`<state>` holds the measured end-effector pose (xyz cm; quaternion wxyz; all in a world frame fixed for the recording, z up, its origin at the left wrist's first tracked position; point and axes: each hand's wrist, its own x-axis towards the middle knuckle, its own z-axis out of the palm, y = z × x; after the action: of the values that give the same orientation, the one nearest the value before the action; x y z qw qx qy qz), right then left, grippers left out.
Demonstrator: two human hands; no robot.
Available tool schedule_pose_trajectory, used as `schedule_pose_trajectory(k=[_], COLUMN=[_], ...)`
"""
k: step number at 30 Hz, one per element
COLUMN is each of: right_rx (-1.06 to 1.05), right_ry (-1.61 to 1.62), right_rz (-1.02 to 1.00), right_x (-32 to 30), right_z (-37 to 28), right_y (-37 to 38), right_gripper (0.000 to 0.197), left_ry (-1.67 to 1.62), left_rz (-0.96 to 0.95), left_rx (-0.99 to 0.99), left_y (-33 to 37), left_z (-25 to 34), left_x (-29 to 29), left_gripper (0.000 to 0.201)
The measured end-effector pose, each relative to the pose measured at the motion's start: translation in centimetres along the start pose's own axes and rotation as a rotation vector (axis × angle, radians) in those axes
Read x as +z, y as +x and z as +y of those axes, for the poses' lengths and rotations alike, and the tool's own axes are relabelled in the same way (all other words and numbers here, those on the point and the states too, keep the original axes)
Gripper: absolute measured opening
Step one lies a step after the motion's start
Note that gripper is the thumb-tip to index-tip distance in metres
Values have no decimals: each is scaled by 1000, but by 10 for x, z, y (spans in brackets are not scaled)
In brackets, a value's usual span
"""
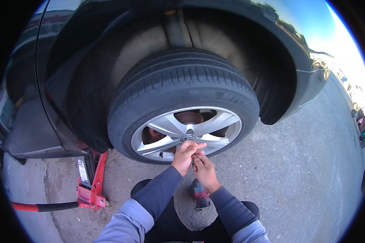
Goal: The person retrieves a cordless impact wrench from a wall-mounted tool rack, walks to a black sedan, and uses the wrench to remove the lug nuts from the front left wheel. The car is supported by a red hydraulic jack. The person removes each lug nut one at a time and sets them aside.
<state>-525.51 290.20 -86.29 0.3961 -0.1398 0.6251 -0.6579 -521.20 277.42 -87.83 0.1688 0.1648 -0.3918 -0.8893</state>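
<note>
Just in front of the wheel's lower spokes, my hands meet. My left hand (pixel 184 157) has its thumb and fingers drawn together, fingertips pointing right. Against it, my right hand (pixel 206 173) is closed in a pinch with its fingers curled. Whatever lies between the fingertips is too small to make out. The silver five-spoke rim (pixel 213 126) sits inside a black tire (pixel 182 91), under the dark car's wheel arch. Below my right hand, between my knees, is a red and black power tool (pixel 200 196); its front end is partly hidden by the hand.
A red floor jack (pixel 92 192) stands at the left beside the car, its handle (pixel 44 207) reaching out to the left. The dark car body (pixel 24 117) overhangs the wheel. Rough concrete ground (pixel 296 174) stretches to the right.
</note>
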Motion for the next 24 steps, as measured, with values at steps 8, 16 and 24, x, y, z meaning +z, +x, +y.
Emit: schedule_pose_trajectory(k=[8,16,24], right_rx=[-203,-413,-311], right_ry=[-188,-496,-517], right_rz=[69,213,142], right_x=[-2,9,14], right_z=[13,9,3], right_y=[21,26,36], right_gripper=[26,28,30], left_ry=[24,-97,-177], left_rz=[-14,55,169], left_rx=[25,60,-19], left_y=[0,3,11], left_z=[3,0,3], left_x=[-4,3,0], left_gripper=[5,10,21])
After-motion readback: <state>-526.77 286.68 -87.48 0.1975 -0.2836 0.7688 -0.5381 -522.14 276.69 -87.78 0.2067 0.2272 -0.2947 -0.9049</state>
